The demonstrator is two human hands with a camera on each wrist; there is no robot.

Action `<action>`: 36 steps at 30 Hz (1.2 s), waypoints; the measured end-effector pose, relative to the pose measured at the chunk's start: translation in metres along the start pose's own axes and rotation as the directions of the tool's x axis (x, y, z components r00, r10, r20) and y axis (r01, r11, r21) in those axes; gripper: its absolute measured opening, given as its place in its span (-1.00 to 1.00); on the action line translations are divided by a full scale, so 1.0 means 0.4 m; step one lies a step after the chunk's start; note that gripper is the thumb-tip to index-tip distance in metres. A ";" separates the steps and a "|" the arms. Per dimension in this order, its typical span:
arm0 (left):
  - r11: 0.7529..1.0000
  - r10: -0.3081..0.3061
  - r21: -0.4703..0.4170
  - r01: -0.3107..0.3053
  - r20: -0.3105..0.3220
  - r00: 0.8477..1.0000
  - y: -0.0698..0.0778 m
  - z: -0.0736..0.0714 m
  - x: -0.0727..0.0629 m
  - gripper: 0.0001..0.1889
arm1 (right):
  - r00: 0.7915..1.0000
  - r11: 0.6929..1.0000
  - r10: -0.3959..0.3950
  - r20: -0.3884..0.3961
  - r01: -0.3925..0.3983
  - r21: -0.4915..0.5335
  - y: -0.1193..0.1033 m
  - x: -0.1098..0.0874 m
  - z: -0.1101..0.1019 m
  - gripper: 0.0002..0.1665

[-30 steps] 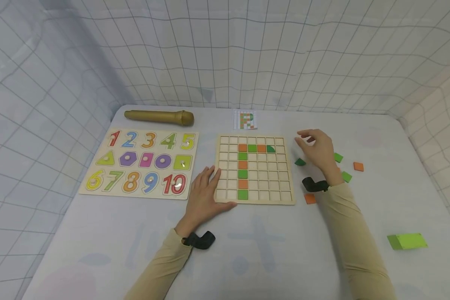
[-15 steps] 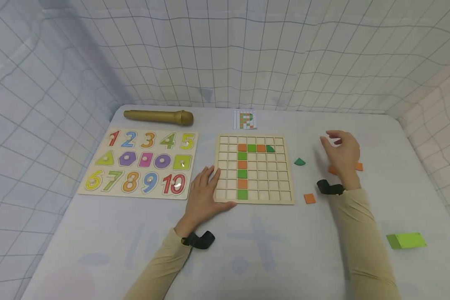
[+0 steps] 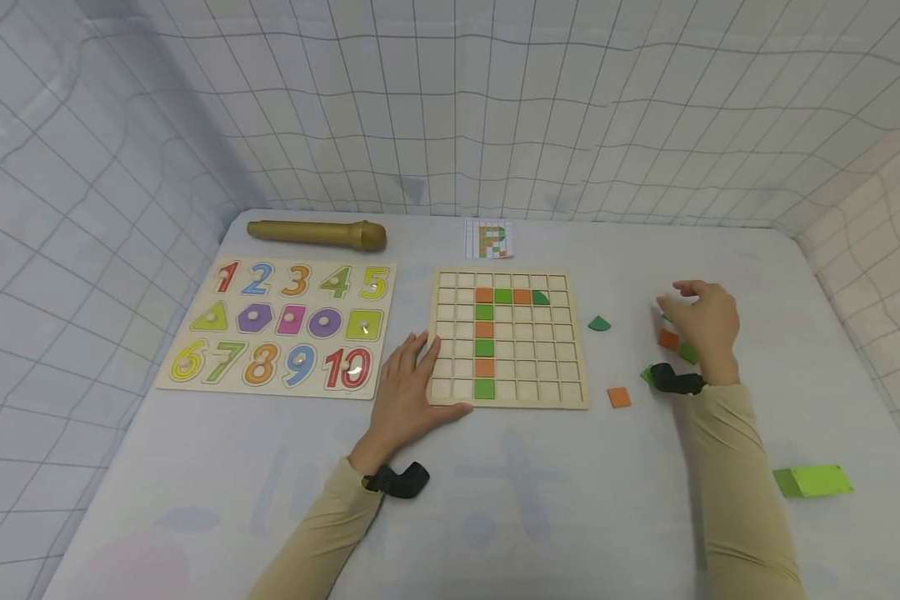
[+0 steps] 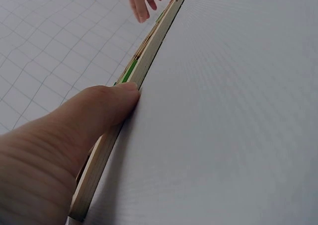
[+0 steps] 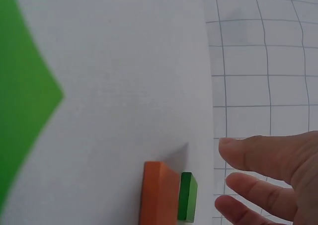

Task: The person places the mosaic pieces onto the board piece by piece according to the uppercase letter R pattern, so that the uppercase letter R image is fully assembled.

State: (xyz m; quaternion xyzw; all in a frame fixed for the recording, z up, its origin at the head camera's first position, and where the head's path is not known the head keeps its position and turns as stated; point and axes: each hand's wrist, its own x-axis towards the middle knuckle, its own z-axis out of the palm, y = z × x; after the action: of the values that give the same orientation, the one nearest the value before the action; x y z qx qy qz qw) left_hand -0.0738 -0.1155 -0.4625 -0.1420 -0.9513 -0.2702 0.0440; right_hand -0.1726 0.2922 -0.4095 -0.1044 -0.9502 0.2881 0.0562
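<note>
My left hand (image 3: 405, 396) rests at the near left corner of a wooden grid board (image 3: 527, 350), fingers along its left side. In the left wrist view, the thumb (image 4: 112, 103) presses the board's front edge. Orange and green square tiles and a dark green quarter-circle piece (image 3: 541, 297) sit in the grid. My right hand (image 3: 708, 321) hovers over loose tiles right of the board, fingers loosely bent and holding nothing. Beneath it lie an orange tile (image 3: 668, 339) and a green tile (image 3: 687, 353); another green tile (image 3: 647, 375) is partly hidden by the wrist camera.
Between board and right hand lie a quarter-circle piece (image 3: 599, 323) and an orange tile (image 3: 618, 397). A patterned card (image 3: 488, 240) lies behind the board. Left are a number-and-shape puzzle (image 3: 277, 325) and a gold microphone (image 3: 317, 234). A green block (image 3: 813, 482) stands front right.
My right hand has moved right, from near the loose quarter-circle piece to over the loose tiles, and slightly nearer me in the last half second. My left hand has stayed put.
</note>
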 end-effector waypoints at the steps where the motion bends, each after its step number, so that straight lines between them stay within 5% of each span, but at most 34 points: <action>1: 1.000 -0.001 0.000 0.001 0.000 1.000 0.000 0.000 0.000 0.10 | 1.000 1.000 0.005 0.023 -0.005 -0.013 0.003 0.000 0.000 -0.46; 22: 1.000 -0.003 0.002 0.003 -0.001 1.000 0.000 0.000 0.002 0.10 | 0.975 0.984 0.064 0.215 -0.026 -0.175 0.029 -0.007 -0.021 -0.50; 36: 1.000 -0.006 0.001 0.006 0.005 1.000 -0.001 -0.001 -0.001 0.11 | 0.983 0.996 0.060 0.175 -0.047 -0.081 0.025 -0.020 -0.010 -0.56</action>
State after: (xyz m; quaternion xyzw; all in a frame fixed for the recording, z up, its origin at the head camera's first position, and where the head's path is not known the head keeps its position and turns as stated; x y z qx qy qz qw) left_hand -0.0734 -0.1160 -0.4624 -0.1397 -0.9519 -0.2696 0.0411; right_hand -0.1625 0.3008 -0.4120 -0.1060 -0.9586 0.2613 -0.0403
